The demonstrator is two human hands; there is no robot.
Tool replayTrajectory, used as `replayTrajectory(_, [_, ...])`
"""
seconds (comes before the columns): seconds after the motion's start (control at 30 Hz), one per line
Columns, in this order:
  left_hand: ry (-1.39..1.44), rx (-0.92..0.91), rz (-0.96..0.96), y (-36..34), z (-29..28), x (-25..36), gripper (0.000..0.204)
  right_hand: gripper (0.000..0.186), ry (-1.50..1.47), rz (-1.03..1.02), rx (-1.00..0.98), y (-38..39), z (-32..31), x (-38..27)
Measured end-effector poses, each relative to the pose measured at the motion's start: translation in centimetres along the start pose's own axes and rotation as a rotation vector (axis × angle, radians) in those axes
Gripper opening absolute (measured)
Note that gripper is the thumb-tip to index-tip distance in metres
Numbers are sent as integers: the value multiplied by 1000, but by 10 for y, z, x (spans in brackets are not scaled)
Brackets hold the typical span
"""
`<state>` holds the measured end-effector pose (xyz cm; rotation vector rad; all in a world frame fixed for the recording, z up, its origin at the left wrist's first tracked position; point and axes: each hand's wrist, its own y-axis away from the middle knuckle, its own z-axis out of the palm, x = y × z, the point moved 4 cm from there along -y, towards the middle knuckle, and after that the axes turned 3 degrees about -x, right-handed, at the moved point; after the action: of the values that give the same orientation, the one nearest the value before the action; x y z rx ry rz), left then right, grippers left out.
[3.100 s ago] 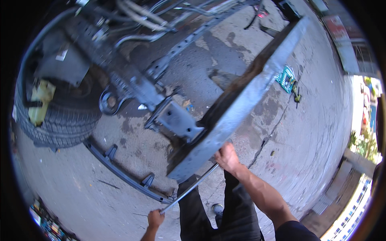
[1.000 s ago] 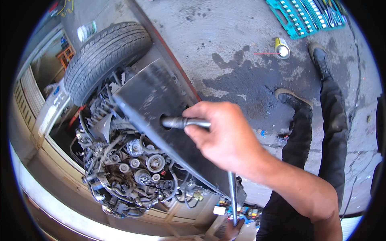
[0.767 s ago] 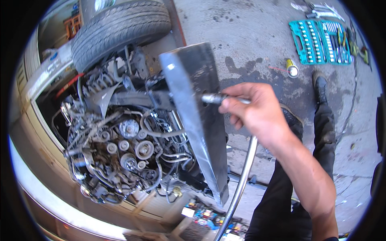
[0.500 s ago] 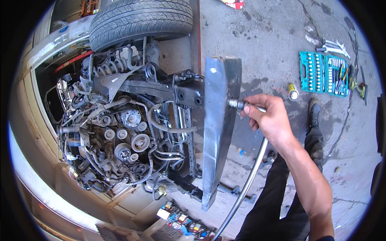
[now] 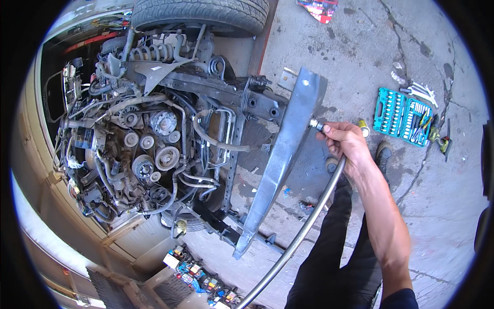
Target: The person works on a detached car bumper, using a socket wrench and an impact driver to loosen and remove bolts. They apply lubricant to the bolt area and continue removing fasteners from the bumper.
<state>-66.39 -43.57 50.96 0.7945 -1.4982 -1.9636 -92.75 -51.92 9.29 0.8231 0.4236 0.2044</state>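
Observation:
My right hand [image 5: 343, 136] is closed around the head of a socket wrench [image 5: 320, 126], fingers wrapped behind its socket. The socket end points at the near face of a grey steel bumper beam [image 5: 275, 167]; whether it sits on a bolt I cannot tell. From beneath my hand a long steel bar [image 5: 296, 244] runs down to the lower edge, looking bent at the lens rim. My left hand is out of view. The beam stands tilted across the front of a vehicle frame rail [image 5: 206, 90].
An exposed engine [image 5: 146, 144] with pulleys and hoses fills the left side, below a tire [image 5: 206, 14]. On the concrete floor lie a teal socket set [image 5: 392, 110], several wrenches [image 5: 423, 92], a yellow can [image 5: 364, 127] and a pile of small items [image 5: 203, 278].
My view has shifted and turned. The beam now appears more slanted, with its lower end farther left. My right hand still grips the wrench head.

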Motion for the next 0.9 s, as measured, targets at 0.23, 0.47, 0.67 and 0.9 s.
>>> replayTrajectory(0.23, [-765,897,-26,-84,-11,-100,35,28,372,-73,-46,-3,-2,-5])
replayTrajectory(0.47, [-917,1004,273,-133,-43,-125,37,50,1218,-142,-51,-29,14,-19])
replayTrajectory(0.67, [-908,1033,411,-148,-54,-137,31,49,1363,-168,11,-24,18,-18])
replayTrajectory(0.9, [-883,979,407,-213,-89,-157,28,47,1415,-345,70,-26,15,-14])
